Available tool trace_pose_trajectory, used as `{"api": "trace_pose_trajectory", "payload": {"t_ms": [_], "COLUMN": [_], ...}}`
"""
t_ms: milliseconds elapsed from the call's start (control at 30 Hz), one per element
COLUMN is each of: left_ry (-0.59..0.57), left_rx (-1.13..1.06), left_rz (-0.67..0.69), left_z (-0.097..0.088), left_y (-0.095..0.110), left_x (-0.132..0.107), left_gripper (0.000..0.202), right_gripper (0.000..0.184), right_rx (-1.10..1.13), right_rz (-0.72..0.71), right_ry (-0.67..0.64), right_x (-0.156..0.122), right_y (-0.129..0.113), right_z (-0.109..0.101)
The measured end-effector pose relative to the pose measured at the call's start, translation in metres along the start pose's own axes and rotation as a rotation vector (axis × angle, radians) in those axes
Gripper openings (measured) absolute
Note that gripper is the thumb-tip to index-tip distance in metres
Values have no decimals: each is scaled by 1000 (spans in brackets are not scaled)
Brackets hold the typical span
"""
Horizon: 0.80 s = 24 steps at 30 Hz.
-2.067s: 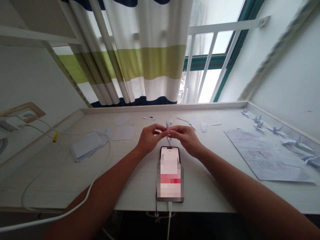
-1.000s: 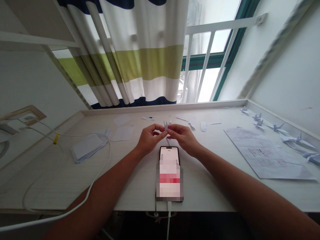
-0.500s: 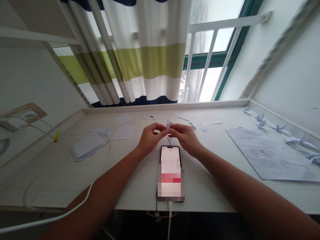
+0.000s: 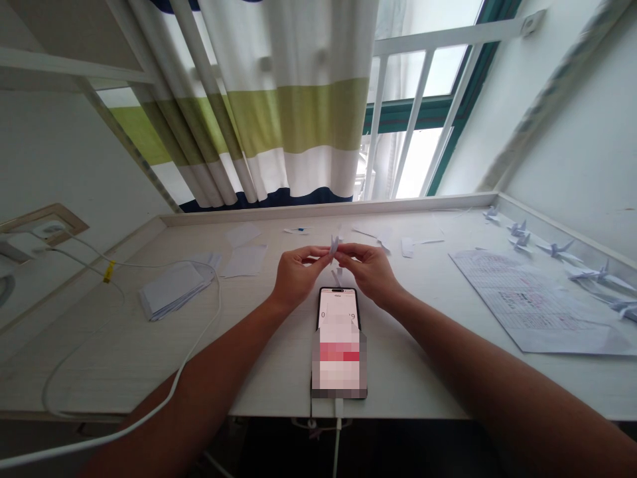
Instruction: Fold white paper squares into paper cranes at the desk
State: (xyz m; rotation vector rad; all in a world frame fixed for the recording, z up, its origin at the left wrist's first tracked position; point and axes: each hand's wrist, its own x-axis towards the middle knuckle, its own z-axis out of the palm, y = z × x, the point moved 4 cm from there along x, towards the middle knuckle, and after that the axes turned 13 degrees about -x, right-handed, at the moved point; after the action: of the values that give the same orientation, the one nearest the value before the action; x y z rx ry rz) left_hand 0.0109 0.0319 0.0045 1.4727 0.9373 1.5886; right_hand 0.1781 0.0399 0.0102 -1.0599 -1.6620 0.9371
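**A:** Hardly anything has moved: left hand (image 4: 293,275) and right hand (image 4: 371,271) still pinch the small folded paper (image 4: 334,245) between their fingertips, just beyond the phone's (image 4: 339,332) top edge.

**B:** What's around it?

**A:** Left of the phone lie a paper stack (image 4: 172,289) and a white cable (image 4: 199,345). To its right is a printed sheet (image 4: 532,302), and farther right some paper cranes (image 4: 557,249).

**B:** Can you read anything?

**A:** No. The phone's screen is blurred out, the sheet's print is too small, and the fingers hide the paper's folds.

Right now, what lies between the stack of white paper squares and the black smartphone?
In the head view, a white charging cable and the person's left forearm cross the pale wooden desk there.
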Motion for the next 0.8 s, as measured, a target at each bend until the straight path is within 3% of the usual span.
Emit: {"api": "trace_pose_trajectory", "payload": {"t_ms": [500, 700, 800], "left_ry": [4, 52, 4], "left_rx": [8, -229, -256], "left_rz": [86, -87, -77], "left_z": [0, -1, 1], "left_y": [8, -3, -3], "left_x": [-1, 2, 3], "left_gripper": [14, 31, 21], "right_gripper": [37, 37, 36], "right_rx": [80, 145, 171], "right_rz": [-18, -5, -10], "right_ry": [-54, -66, -79], "right_x": [0, -1, -1], "right_y": [-3, -6, -8], "right_z": [1, 2, 2]}}
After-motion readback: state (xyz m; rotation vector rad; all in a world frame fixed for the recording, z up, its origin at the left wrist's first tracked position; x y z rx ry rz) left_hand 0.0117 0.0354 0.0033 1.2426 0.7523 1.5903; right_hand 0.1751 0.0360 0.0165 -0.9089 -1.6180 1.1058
